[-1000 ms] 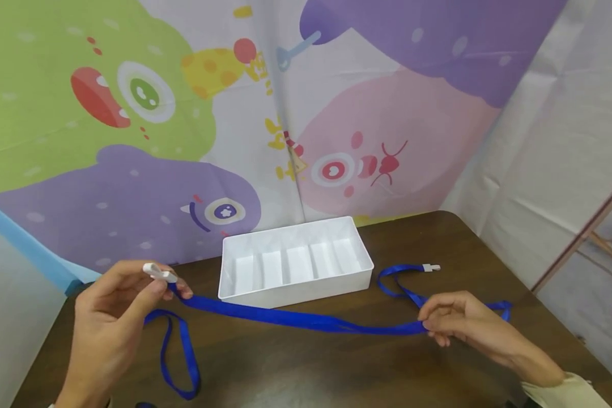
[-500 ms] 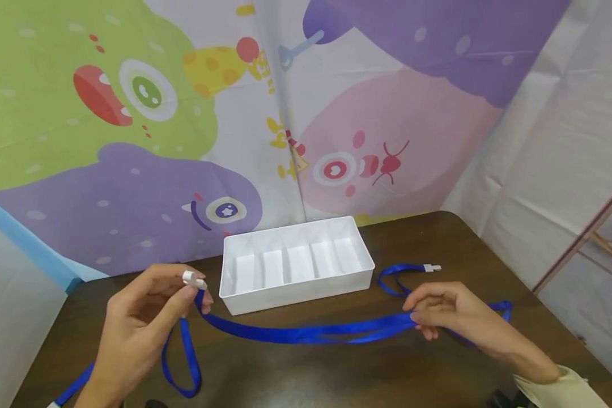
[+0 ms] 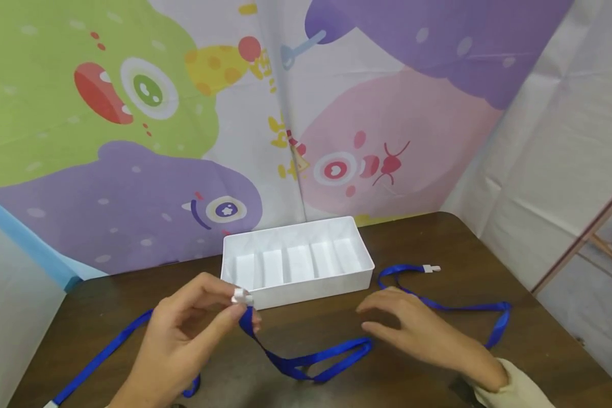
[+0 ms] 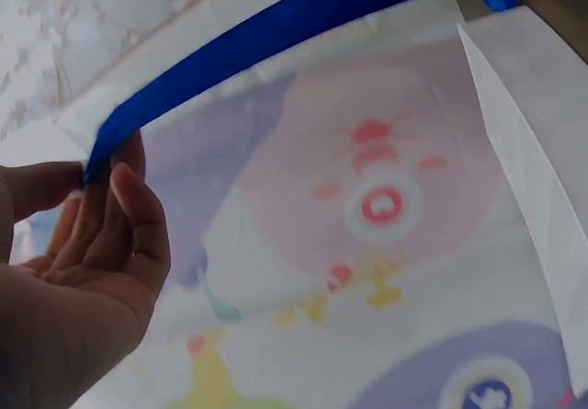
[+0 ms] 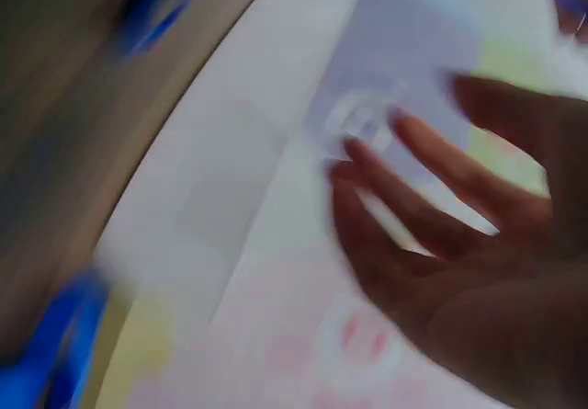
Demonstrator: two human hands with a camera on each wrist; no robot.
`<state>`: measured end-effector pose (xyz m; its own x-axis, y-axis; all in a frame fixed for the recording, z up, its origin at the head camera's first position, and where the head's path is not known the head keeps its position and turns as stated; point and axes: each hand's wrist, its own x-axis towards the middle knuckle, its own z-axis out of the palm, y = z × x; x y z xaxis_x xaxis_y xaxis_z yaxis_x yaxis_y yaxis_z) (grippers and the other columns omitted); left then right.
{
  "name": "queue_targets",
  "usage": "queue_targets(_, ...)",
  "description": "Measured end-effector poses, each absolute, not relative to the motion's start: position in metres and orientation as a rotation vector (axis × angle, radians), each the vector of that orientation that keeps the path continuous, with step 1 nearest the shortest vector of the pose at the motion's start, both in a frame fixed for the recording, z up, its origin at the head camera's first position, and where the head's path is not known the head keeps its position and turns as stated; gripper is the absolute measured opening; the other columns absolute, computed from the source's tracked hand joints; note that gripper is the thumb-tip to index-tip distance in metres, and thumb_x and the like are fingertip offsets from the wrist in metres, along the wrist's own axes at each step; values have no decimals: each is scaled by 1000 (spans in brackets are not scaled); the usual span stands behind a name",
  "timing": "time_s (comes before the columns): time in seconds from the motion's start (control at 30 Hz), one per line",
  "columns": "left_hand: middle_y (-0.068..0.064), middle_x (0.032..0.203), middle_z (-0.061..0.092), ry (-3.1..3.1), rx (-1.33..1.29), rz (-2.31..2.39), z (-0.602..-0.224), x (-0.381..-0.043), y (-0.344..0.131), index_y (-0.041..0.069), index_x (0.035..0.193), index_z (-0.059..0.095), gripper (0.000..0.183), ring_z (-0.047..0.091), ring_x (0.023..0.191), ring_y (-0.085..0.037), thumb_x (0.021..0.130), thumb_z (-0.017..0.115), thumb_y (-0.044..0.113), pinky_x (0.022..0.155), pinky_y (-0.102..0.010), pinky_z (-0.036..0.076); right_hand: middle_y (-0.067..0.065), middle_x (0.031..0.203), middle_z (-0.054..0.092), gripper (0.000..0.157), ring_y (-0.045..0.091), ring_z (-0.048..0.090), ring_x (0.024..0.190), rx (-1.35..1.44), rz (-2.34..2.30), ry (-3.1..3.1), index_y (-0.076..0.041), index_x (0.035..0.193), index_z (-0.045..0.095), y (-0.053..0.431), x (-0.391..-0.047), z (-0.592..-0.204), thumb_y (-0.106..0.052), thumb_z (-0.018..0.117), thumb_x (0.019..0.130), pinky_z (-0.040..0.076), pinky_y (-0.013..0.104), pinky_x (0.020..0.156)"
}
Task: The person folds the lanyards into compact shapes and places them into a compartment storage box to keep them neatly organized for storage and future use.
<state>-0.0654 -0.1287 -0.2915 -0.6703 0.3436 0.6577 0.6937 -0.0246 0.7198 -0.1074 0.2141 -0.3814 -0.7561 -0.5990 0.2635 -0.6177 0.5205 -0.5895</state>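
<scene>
at my far left a blue ribbon (image 3: pixel 103 353) crosses the table (image 3: pixel 311 323), a white piece at its end cut off by the edge of view. next comes my left hand (image 3: pixel 188 334), thumb and fingers pinching the white clip (image 3: pixel 243 298) of a blue lanyard (image 3: pixel 285 364). the strap sags from there and doubles back in a loop (whether its bend touches the table, i can't tell). i judge it light, limp and, from its sheen, a little slick, with hardly anything to break; the hard clip seems the surest place to hold, since the flat strap could twist or slide. behind it sits a white tray (image 3: pixel 306 292), low ridges across its floor. my right hand (image 3: pixel 413 328), apart from the left, holds nothing, its fingers spread and loosely bent near the loop's end. past it, a second lanyard (image 3: pixel 469 308) lies with its white end-piece (image 3: pixel 431 268) pointing right.

the table is dark brown with a dull shine. behind hangs a cartoon-printed cloth (image 3: pixel 336 96), then a pale creased sheet (image 3: pixel 540 153) on the right.
</scene>
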Motion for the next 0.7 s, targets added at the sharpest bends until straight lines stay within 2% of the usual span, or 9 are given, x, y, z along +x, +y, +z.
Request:
queue_targets(0.1,-9,87,75,-1973,-1117,-1649,-292,-65,-110,0,104,59,28,73,80,-20,86,61,-21,80,-28,57,-9,133,60,38,13,54,126,1249,1280,-2551,-24,137,56,173,-95,-366,-25,63,100,47,37,101)
queue_targets(0.2,-9,88,75,-1971,-1082,-1580,-293,-66,-96,1,100,59,26,73,80,-18,84,66,-19,78,-29,58,1,140,57,45,19,51,132,1437,1671,-2371,-15,144,48,136,-86,-353,-15,59,101,44,40,107)
queue_targets(0.27,-9,87,75,-1960,-1009,-1540,-293,-68,-93,0,96,58,25,73,81,-17,83,67,-18,77,-28,59,11,124,67,33,27,61,120,1494,1990,-2218,-6,137,53,117,-84,-350,-9,53,103,50,41,100)
queue_targets(0.33,-11,87,75,-1933,-909,-1548,-293,-72,-96,-1,94,57,22,73,81,-17,84,67,-18,74,-25,58,21,93,70,23,30,71,89,1456,2277,-2065,4,124,57,104,-83,-350,-6,46,105,58,40,81)
queue_targets(0.37,-12,87,75,-1904,-856,-1576,-293,-74,-99,-2,93,56,20,73,80,-17,85,66,-18,71,-23,57,24,77,65,22,29,70,71,1418,2414,-1996,7,118,58,101,-83,-350,-5,43,106,60,38,68)
queue_targets(0.43,-19,87,73,-1811,-773,-1675,-293,-80,-109,-8,92,53,15,73,79,-21,87,63,-18,69,-23,57,26,57,46,24,24,55,43,1337,2562,-1949,10,108,58,100,-84,-351,-5,40,107,51,34,42)
queue_targets(0.5,-23,89,73,-1735,-678,-1765,-293,-86,-123,-12,93,49,12,73,80,-24,91,60,-16,70,-24,57,20,53,35,25,14,39,35,1270,2603,-1996,10,107,59,104,-86,-351,-7,41,108,38,29,31)
queue_targets(0.57,-27,90,71,-1675,-587,-1822,-291,-92,-138,-14,95,47,12,73,79,-27,93,59,-12,70,-27,58,12,52,34,26,7,32,37,1238,2591,-2091,7,107,61,109,-89,-353,-11,42,108,27,25,30)
queue_targets(0.7,-25,90,72,-1695,-399,-1845,-288,-101,-164,-11,98,47,15,72,77,-28,97,60,-2,70,-31,59,7,56,44,26,4,35,41,1283,2513,-2212,0,112,64,119,-94,-360,-13,41,108,26,22,33)
